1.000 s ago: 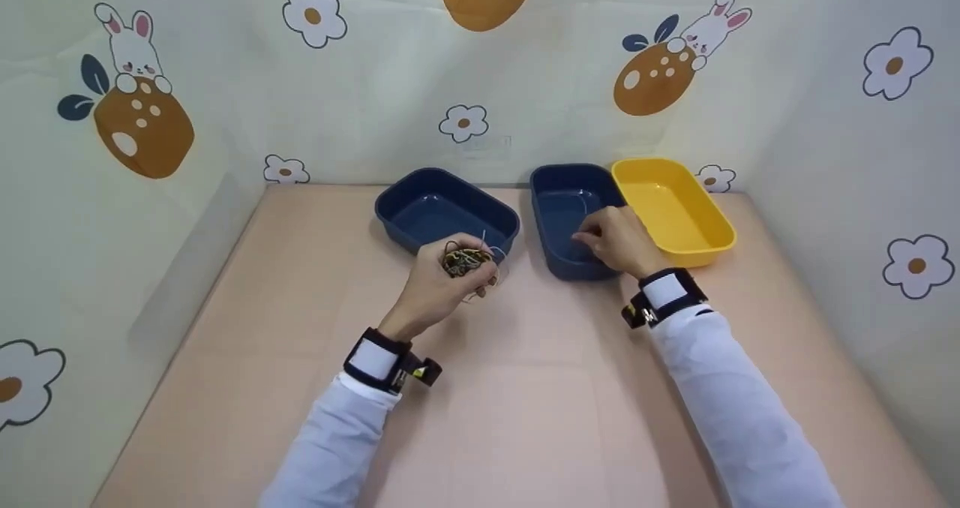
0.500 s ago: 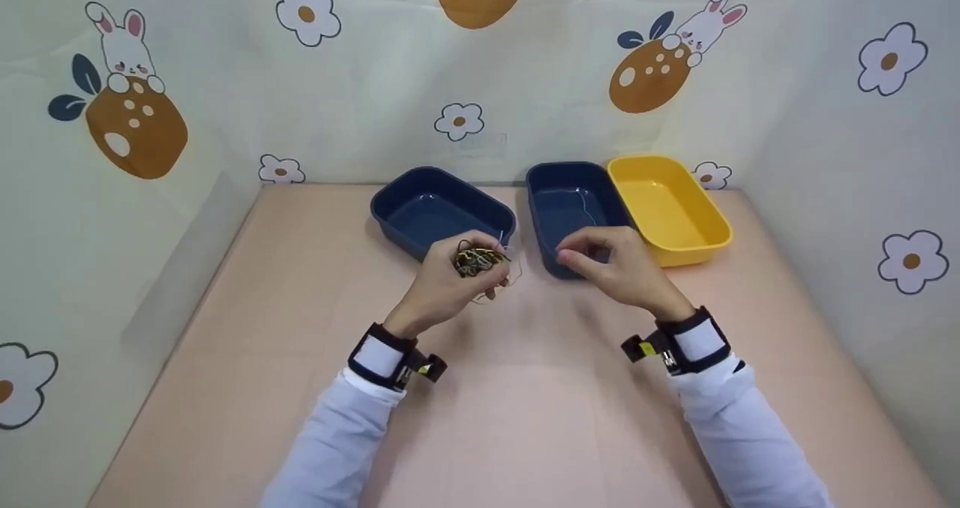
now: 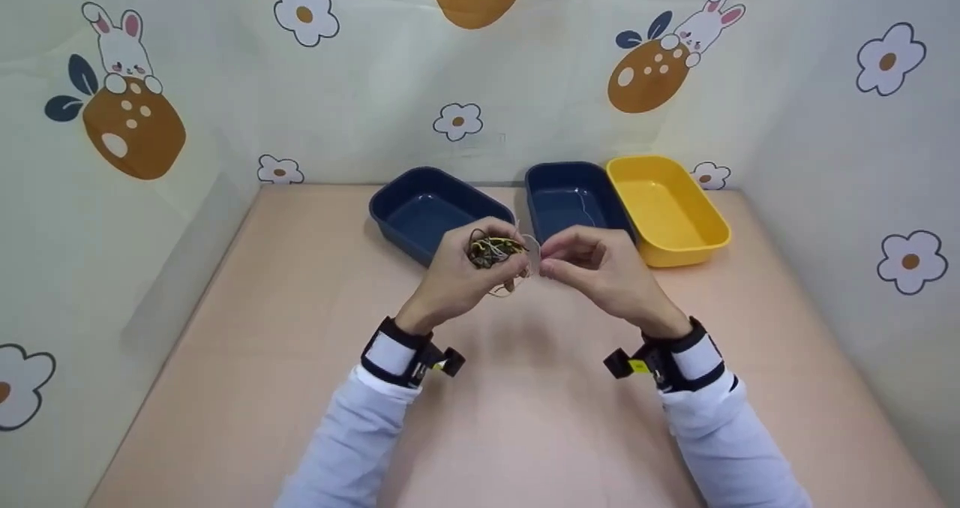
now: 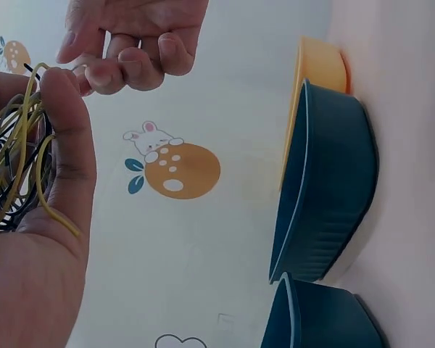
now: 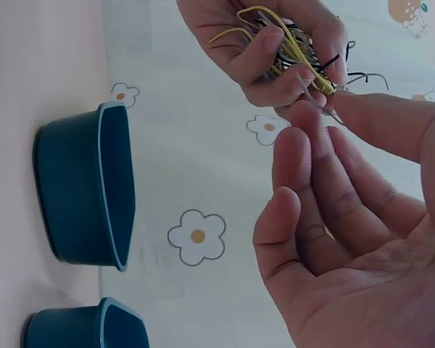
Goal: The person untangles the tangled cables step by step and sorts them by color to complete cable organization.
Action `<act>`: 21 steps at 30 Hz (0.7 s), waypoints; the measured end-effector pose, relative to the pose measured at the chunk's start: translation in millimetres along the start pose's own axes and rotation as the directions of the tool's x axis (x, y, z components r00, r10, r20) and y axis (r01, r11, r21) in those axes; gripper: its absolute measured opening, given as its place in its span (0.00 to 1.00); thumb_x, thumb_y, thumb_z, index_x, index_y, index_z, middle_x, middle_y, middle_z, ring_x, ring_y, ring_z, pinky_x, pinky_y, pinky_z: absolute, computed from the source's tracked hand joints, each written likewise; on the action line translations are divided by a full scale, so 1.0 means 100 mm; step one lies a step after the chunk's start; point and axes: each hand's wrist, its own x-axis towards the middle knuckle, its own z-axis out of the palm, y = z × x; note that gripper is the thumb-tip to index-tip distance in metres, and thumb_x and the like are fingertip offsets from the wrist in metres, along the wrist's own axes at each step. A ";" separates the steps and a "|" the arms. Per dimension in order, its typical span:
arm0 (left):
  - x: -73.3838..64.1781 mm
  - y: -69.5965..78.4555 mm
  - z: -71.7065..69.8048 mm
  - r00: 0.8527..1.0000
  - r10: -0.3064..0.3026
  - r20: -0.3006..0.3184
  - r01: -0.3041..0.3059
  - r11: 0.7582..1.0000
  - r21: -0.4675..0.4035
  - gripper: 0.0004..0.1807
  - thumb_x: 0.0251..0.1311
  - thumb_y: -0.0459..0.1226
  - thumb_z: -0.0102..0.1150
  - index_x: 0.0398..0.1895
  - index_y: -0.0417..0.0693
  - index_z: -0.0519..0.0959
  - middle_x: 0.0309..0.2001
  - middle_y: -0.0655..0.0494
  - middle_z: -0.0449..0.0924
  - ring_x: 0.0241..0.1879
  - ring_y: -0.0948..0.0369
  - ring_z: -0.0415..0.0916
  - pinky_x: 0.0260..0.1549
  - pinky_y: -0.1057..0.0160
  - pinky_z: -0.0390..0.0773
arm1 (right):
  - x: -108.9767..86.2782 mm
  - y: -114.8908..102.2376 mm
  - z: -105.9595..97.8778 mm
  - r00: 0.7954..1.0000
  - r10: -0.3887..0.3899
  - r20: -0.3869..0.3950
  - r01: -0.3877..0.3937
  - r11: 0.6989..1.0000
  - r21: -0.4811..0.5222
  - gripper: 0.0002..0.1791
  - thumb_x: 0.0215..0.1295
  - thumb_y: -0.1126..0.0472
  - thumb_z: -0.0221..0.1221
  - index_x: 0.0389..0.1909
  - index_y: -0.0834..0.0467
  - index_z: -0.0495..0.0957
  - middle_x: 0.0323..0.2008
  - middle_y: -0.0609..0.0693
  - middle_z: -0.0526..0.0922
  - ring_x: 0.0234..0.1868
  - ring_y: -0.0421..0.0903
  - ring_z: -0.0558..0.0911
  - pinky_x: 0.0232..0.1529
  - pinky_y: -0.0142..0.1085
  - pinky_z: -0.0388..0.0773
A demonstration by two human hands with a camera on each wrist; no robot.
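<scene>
My left hand (image 3: pixel 457 283) grips a tangled bundle of thin wires (image 3: pixel 491 250), yellow, black, grey and white. Loose ends stick out past its thumb. In the left wrist view the yellow wires (image 4: pixel 23 138) curve over the top of the tangle. My right hand (image 3: pixel 619 283) has come up beside the bundle, thumb and forefinger pinching a thin grey wire (image 5: pixel 307 88) at the bundle's edge. Its other fingers (image 5: pixel 283 217) are bent loosely. Both hands are raised in front of the trays.
Two dark blue trays (image 3: pixel 397 232) (image 3: pixel 534 193) and a yellow tray (image 3: pixel 694 257) stand along the back wall. A thin white wire (image 3: pixel 586 206) lies in the right blue tray. Patterned sheeting encloses the pinkish table (image 3: pixel 510 433) on three sides.
My right hand has drawn back from over the right blue tray and moved left to the bundle. My left hand has shifted slightly right with the wires, so the hands now meet.
</scene>
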 end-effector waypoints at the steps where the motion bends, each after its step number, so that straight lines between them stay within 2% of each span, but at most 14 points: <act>1: -0.01 0.00 0.01 1.000 -0.002 0.000 0.002 1.000 0.002 0.13 0.74 0.30 0.71 0.55 0.31 0.83 0.45 0.45 0.90 0.36 0.56 0.90 0.35 0.64 0.92 | -0.01 0.00 0.01 1.000 -0.007 -0.007 0.007 1.000 0.002 0.09 0.76 0.68 0.71 0.52 0.67 0.89 0.48 0.64 0.93 0.43 0.43 0.93 0.52 0.31 0.93; 7: -0.04 0.01 0.03 0.999 -0.005 0.037 0.005 1.000 -0.005 0.12 0.74 0.29 0.71 0.55 0.32 0.83 0.45 0.44 0.90 0.37 0.58 0.90 0.35 0.64 0.92 | -0.03 0.00 0.03 1.000 -0.014 -0.021 0.014 1.000 0.016 0.06 0.77 0.68 0.71 0.50 0.64 0.90 0.47 0.60 0.93 0.43 0.48 0.91 0.50 0.31 0.92; 12: -0.05 0.01 0.03 0.998 -0.001 0.056 0.001 1.000 -0.009 0.11 0.74 0.29 0.70 0.54 0.33 0.83 0.42 0.44 0.91 0.35 0.56 0.89 0.34 0.65 0.91 | -0.02 -0.01 0.03 0.999 0.001 -0.035 0.000 1.000 0.019 0.04 0.78 0.68 0.70 0.48 0.64 0.90 0.47 0.55 0.92 0.45 0.46 0.91 0.53 0.31 0.92; 17: -0.06 0.01 -0.01 0.998 -0.013 0.054 0.013 1.000 0.004 0.11 0.73 0.30 0.71 0.54 0.33 0.84 0.41 0.51 0.91 0.36 0.54 0.88 0.33 0.66 0.91 | -0.04 -0.05 -0.02 0.994 0.026 -0.109 -0.033 0.998 -0.056 0.03 0.79 0.69 0.68 0.47 0.66 0.87 0.43 0.59 0.92 0.42 0.45 0.91 0.50 0.30 0.92; 21: -0.07 0.01 -0.04 0.998 -0.022 0.065 0.022 1.000 0.001 0.13 0.74 0.31 0.70 0.54 0.30 0.83 0.41 0.53 0.91 0.36 0.54 0.87 0.33 0.67 0.90 | -0.07 -0.07 -0.09 0.985 -0.006 -0.175 -0.021 0.988 -0.151 0.02 0.79 0.70 0.67 0.45 0.64 0.87 0.40 0.59 0.91 0.40 0.48 0.90 0.47 0.28 0.90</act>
